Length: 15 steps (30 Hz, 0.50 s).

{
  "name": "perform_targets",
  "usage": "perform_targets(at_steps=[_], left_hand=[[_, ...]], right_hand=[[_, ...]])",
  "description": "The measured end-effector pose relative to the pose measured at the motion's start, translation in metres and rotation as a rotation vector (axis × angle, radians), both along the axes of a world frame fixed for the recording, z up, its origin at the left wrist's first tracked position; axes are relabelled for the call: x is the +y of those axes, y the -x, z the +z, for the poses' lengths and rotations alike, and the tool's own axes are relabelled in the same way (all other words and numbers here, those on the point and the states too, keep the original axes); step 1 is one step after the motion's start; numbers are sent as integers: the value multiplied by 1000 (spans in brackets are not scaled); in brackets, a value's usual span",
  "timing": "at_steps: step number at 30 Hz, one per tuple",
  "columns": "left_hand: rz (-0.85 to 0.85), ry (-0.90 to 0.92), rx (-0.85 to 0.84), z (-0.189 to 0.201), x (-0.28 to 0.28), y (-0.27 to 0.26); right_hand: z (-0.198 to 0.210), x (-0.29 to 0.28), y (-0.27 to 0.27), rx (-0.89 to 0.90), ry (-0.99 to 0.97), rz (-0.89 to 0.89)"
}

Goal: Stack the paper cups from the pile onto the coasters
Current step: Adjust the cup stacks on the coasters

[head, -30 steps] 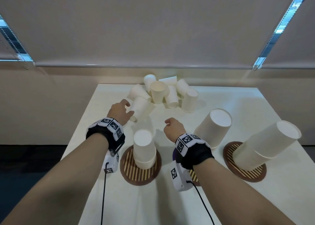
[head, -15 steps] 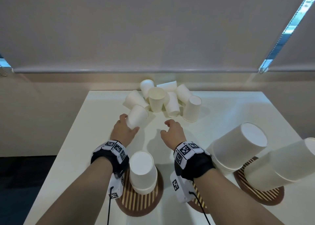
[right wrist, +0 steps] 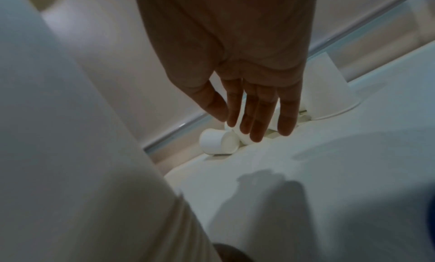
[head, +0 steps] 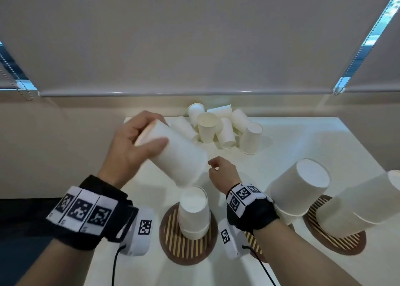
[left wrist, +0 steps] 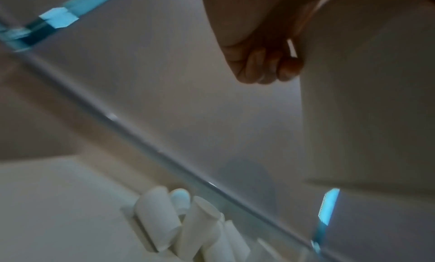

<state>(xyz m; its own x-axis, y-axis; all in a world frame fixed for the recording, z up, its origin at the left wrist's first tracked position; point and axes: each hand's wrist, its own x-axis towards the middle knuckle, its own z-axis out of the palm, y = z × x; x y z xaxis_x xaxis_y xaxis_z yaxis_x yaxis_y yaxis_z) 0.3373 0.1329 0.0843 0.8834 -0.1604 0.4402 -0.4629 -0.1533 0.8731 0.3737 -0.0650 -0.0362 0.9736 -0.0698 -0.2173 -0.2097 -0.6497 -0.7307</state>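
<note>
My left hand [head: 149, 134] grips a white paper cup [head: 179, 158] near its closed end, thumb on one side and fingers curled round the other. The cup hangs tilted, mouth down, just above the short stack of upturned cups [head: 193, 212] on the left coaster [head: 188, 249]. In the left wrist view the fingers [left wrist: 259, 65] wrap the cup [left wrist: 367, 98]. My right hand [head: 214, 166] hovers empty over the table, its fingers [right wrist: 247, 107] straight and pointing at the pile [head: 218, 127] of loose cups at the back.
A second stack [head: 300, 188] stands on the middle coaster [head: 253, 242], half hidden by my right wrist. A taller stack [head: 363, 203] fills the right coaster [head: 337, 240]. One upturned cup [head: 251, 138] stands right of the pile. The white table [head: 303, 138] ends at a wall.
My left hand took a cup from the pile's front left, lifted it and brought it back over the left coaster's stack. The right hand stayed near the middle, empty.
</note>
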Motion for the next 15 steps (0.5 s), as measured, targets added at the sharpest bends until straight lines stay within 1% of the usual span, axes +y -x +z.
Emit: perform_targets(at_steps=[2, 3, 5, 6, 7, 8, 9, 10, 15], left_hand=[[-101, -270, -40, 7, -9, 16], [-101, -440, -67, 3, -15, 21], [-95, -817, -140, -18, -24, 24], [-118, -961, -128, -32, -27, 23], [-140, -1042, -54, -45, -27, 22], [-152, -1061, 56, -54, -26, 20], [-136, -1030, 155, -60, -22, 17], [-95, -988, 211, -64, -16, 13], [157, -940, 281, -69, 14, -3]], right_hand=[[-4, -1, 3, 42, 42, 19], [-4, -2, 3, 65, 56, 20], [-4, -3, 2, 94, 92, 21], [-4, -3, 2, 96, 114, 22], [-3, -3, 0, 98, 133, 21], [-2, -3, -1, 103, 146, 19], [-2, -4, -3, 108, 153, 16], [-3, -4, -6, 106, 159, 15], [-10, -6, -29, 42, 179, 0]])
